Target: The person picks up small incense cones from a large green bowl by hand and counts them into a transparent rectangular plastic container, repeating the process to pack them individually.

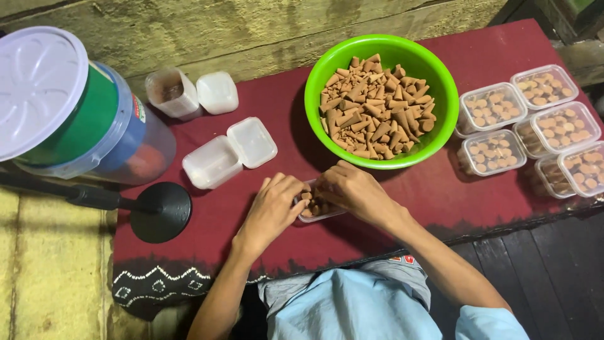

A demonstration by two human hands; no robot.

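1. Your left hand (272, 208) and right hand (352, 189) meet at lower centre, fingers curled over a small clear container (318, 211) of brown cones; I cannot tell what either grips.
2. Just above sits the green bowl (440, 75), heaped with cones.
3. Filled containers (541, 126) crowd the right edge.
4. Empty open container (229, 154) lies left.

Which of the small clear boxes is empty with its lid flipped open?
The hinged box left of the left hand, lid laid flat beside it. The boxes at right hold brown cones.
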